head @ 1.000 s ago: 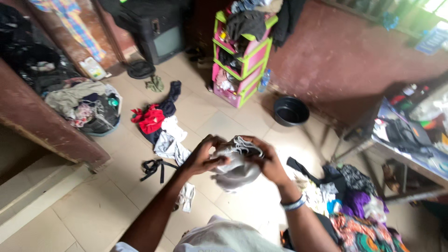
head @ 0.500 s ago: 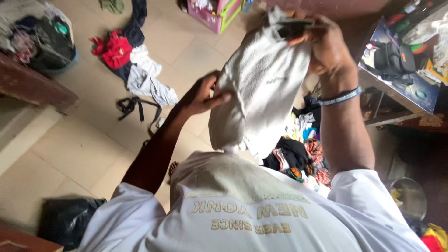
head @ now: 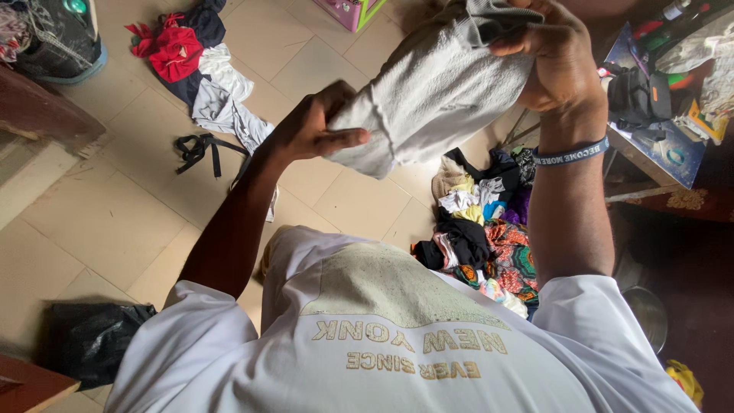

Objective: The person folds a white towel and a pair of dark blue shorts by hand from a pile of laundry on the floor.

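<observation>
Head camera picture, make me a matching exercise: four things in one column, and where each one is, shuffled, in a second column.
Things:
1. grey cloth
2. red garment
3. black strap
4. wristband

Places:
A. on the right wrist
B. flat on the floor tiles, alone
C. held up between both hands
D. on the clothes heap at upper left

Pairs: 1-C, 2-D, 3-B, 4-A

A pile of colourful clothes [head: 489, 229], a red garment [head: 174, 52] and a black strap [head: 200, 147] lie on the tiled floor [head: 99, 222].
</observation>
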